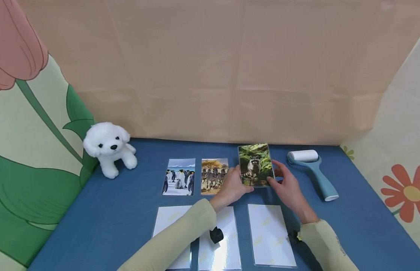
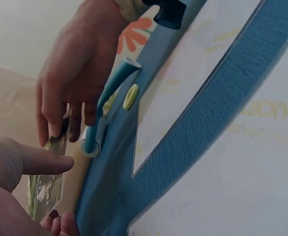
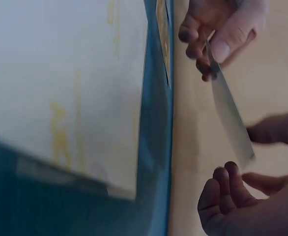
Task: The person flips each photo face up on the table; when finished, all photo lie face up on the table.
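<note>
A picture card of a raccoon (image 1: pixel 254 165) is raised at the back of the table, tilted to face the head camera. My left hand (image 1: pixel 231 185) pinches its lower left edge, thumb in front and fingers behind. At the right edge my right hand (image 1: pixel 288 188) holds it between thumb and fingers. The right wrist view shows the card (image 3: pixel 228 105) nearly edge-on, with the left hand (image 3: pixel 227 34) gripping its upper end. Beside the left hand lie a zebra card (image 1: pixel 214 171) and a penguin card (image 1: pixel 179 177).
Nearer me lie three white sheets in clear sleeves, the right one (image 1: pixel 270 233) uncovered and the left one (image 1: pixel 169 218) partly under my left sleeve. A blue-handled lint roller (image 1: pixel 319 177) is at the back right. A white plush dog (image 1: pixel 109 146) sits at the back left.
</note>
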Demonstrator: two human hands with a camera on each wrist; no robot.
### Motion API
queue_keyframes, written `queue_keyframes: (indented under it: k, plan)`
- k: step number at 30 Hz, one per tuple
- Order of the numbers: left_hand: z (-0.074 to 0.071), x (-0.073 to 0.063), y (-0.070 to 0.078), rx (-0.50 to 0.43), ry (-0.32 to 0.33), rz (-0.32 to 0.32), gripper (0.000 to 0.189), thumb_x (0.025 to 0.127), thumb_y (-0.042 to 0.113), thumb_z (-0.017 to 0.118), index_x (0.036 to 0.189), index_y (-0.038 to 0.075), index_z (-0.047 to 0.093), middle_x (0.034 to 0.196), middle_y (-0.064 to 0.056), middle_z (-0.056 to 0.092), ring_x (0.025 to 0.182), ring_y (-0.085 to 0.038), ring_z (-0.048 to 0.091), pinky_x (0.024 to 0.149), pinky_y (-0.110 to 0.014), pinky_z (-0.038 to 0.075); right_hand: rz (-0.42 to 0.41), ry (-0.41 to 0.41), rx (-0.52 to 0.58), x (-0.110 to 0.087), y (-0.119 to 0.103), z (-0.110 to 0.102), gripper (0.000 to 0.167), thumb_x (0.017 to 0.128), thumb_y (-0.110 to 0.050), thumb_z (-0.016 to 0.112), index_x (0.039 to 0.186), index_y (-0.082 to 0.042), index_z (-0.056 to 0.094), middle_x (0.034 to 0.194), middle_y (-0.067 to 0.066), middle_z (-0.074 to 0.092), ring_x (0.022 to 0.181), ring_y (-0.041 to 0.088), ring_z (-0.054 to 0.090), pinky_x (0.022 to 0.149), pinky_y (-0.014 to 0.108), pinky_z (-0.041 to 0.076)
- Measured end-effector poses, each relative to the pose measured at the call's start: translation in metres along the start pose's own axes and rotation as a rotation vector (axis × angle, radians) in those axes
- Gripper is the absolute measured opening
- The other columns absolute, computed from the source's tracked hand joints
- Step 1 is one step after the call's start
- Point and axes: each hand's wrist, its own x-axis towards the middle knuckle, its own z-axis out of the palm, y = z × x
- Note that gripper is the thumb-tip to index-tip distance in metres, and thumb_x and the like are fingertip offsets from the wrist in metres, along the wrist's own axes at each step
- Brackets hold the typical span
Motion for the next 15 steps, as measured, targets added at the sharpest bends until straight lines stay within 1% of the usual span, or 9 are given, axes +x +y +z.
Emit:
queue_keyframes:
  k: [3, 5, 7, 10, 13, 15]
  plan:
    - [-0.001, 0.000, 0.000, 0.027, 0.002, -0.014, 0.094, 0.084, 0.024, 0.086, 0.154, -0.007, 0.031, 0.128, -0.017, 0.051, 0.112, -0.029, 0.053, 0.093, -0.044, 0.047, -0.020, -0.050, -0.054, 0.002, 0.003, -0.002, 0.071, 0.095, -0.013, 0.071, 0.153, 0.005, 0.034, 0.133, 0.026, 0.046, 0.113, 0.037, 0.049, 0.084, 0.048, 0.045]
    - [-0.002, -0.001, 0.000, 0.054, 0.001, -0.019, 0.094, 0.084, 0.027, 0.085, 0.154, -0.007, 0.031, 0.137, -0.020, 0.048, 0.123, -0.032, 0.050, 0.099, -0.046, 0.046, -0.036, -0.087, -0.089, 0.003, 0.006, -0.004, 0.078, 0.091, -0.015, 0.076, 0.152, 0.007, 0.033, 0.134, 0.026, 0.042, 0.113, 0.038, 0.047, 0.084, 0.049, 0.044]
    - [-0.002, -0.001, -0.001, 0.094, 0.000, -0.012, 0.094, 0.085, 0.030, 0.084, 0.154, -0.007, 0.032, 0.142, -0.022, 0.045, 0.130, -0.034, 0.045, 0.102, -0.047, 0.043, -0.054, -0.124, -0.121, 0.003, 0.007, -0.006, 0.085, 0.087, -0.018, 0.081, 0.152, 0.007, 0.033, 0.136, 0.027, 0.040, 0.114, 0.041, 0.046, 0.085, 0.052, 0.045]
    - [-0.002, -0.002, -0.004, 0.188, 0.005, 0.005, 0.094, 0.084, 0.036, 0.084, 0.152, -0.007, 0.035, 0.143, -0.022, 0.042, 0.133, -0.035, 0.041, 0.104, -0.048, 0.042, -0.080, -0.165, -0.146, 0.003, 0.009, -0.006, 0.089, 0.083, -0.018, 0.085, 0.151, 0.007, 0.033, 0.138, 0.028, 0.037, 0.117, 0.044, 0.045, 0.088, 0.058, 0.046]
    - [-0.001, -0.002, -0.007, 0.294, 0.015, 0.018, 0.091, 0.083, 0.042, 0.083, 0.147, -0.008, 0.041, 0.136, -0.021, 0.043, 0.125, -0.032, 0.042, 0.099, -0.046, 0.045, -0.089, -0.184, -0.178, 0.004, 0.012, -0.005, 0.089, 0.083, -0.018, 0.086, 0.150, 0.007, 0.035, 0.139, 0.028, 0.037, 0.117, 0.045, 0.044, 0.089, 0.059, 0.046]
    - [0.000, -0.003, -0.008, 0.344, 0.018, 0.022, 0.089, 0.083, 0.045, 0.083, 0.144, -0.008, 0.044, 0.135, -0.021, 0.042, 0.123, -0.032, 0.042, 0.097, -0.045, 0.046, -0.085, -0.191, -0.191, 0.005, 0.014, -0.004, 0.088, 0.082, -0.018, 0.086, 0.150, 0.008, 0.035, 0.139, 0.028, 0.037, 0.118, 0.045, 0.044, 0.089, 0.059, 0.046]
